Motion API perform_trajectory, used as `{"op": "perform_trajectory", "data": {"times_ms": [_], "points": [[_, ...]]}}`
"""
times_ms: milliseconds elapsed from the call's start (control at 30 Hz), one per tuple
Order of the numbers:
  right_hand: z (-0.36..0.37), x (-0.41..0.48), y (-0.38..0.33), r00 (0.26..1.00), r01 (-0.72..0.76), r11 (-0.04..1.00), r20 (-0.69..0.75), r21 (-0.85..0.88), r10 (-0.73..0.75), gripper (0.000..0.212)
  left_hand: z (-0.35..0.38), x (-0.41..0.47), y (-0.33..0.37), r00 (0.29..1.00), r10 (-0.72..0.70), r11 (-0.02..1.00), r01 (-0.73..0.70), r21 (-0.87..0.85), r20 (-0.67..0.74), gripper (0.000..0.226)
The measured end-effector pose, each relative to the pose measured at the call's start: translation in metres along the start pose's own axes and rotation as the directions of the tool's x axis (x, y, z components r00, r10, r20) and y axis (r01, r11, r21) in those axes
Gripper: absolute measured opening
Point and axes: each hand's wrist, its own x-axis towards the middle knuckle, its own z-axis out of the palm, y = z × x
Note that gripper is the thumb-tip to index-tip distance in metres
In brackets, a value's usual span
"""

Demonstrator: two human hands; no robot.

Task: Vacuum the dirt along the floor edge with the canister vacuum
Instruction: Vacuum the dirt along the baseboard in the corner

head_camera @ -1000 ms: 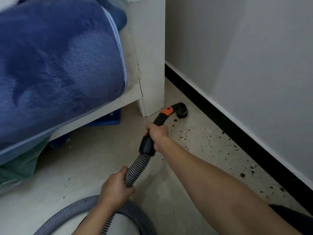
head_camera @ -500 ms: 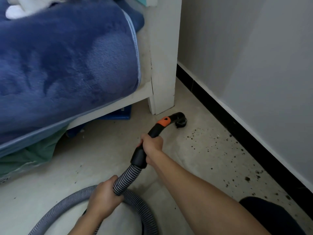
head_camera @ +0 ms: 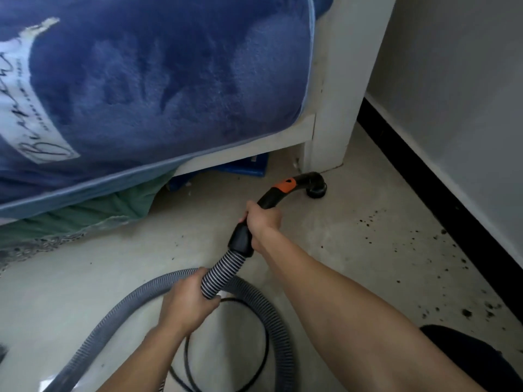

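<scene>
Nozzle point(head_camera: 316, 188) has moved in beside the bed leg point(head_camera: 331, 108), well apart from the dirt point(head_camera: 466, 313).
Right hand point(head_camera: 263, 219) grips the handle point(head_camera: 271, 198); left hand point(head_camera: 186, 301) grips the ribbed hose point(head_camera: 223, 270).

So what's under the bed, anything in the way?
A blue box-like thing shows under there near the bed leg, and green cloth bunches out to its left. The blue blanket hangs over the edge, so whatever lies farther back is hidden.
</scene>
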Motion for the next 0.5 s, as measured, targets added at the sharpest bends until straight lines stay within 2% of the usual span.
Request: {"op": "perform_trajectory", "data": {"times_ms": [133, 233, 367, 500], "points": [[0.051, -0.033, 0.032, 0.995, -0.02, 1.0, 0.098, -0.017, 0.022, 0.04, -0.02, -0.021, -0.051, 0.989, -0.127, 0.992, 0.125, -0.03, -0.078, 0.039], [0.071, -0.044, 0.047, 0.99, -0.051, 0.999, 0.133, -0.004, 0.051, 0.037, -0.028, -0.033, -0.07, 0.973, -0.17, 0.985, 0.165, -0.041, -0.155, 0.036], [0.075, -0.048, 0.048, 0.986, -0.091, 0.995, 0.146, 0.03, 0.086, 0.035, -0.03, -0.037, -0.071, 0.96, -0.169, 0.986, 0.167, -0.029, -0.222, 0.027], [0.049, -0.038, 0.044, 0.997, -0.064, 0.995, 0.047, 0.074, 0.06, 0.034, -0.025, -0.028, -0.051, 0.979, -0.109, 0.994, 0.107, -0.019, -0.173, 0.031]]}}
